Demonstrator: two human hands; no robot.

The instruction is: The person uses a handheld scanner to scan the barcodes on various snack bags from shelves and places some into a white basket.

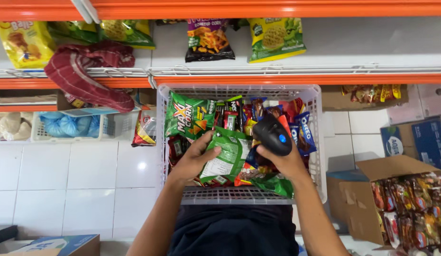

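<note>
glossy foil snack bag (228, 156), matt blk plastic scanner (272, 135), white plastic basket (239, 194)

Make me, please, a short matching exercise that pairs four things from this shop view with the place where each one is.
Things:
1. green snack bag
2. black handheld scanner
3. red striped cloth
4. open cardboard box

Places:
A. draped over the shelf edge at upper left
B. in the right hand
C. on the floor at right, full of packets
D. in the left hand, over the white basket

Pairs: 1-D, 2-B, 3-A, 4-C
</note>
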